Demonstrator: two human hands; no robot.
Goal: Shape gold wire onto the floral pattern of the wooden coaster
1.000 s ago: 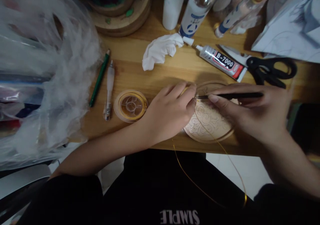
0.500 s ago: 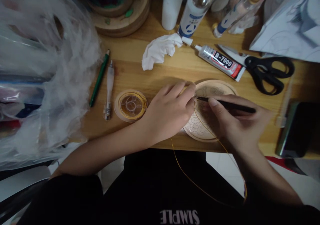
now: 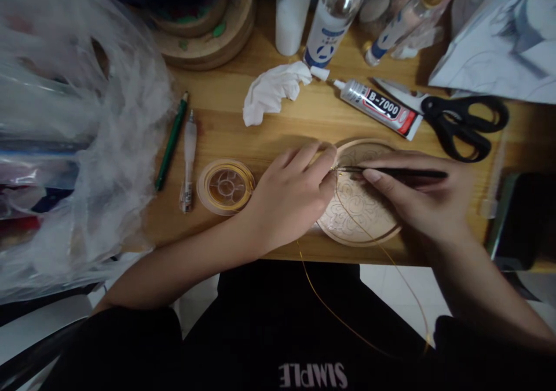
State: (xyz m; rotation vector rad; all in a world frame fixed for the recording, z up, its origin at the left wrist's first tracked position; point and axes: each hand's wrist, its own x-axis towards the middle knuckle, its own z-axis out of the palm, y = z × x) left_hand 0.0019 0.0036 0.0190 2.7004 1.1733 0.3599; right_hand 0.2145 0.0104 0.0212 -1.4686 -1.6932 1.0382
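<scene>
Gold thread [image 3: 309, 281] is being worked, it seems, on the round board [image 3: 362, 212] by the edge of the table [image 3: 217, 113]. Black tweezers [image 3: 410, 173] are pinched by the right hand [image 3: 428, 200]; the left hand [image 3: 297, 197] hides its grip, so it cannot be told. Steady tips seem needed next.

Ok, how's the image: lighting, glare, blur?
Head view, all: dim light; shadow under the right hand on the embroidery hoop; sheen on the plastic bag; tips of the black tweezers too soft to make out; B-7000 tube lettering readable.
</scene>
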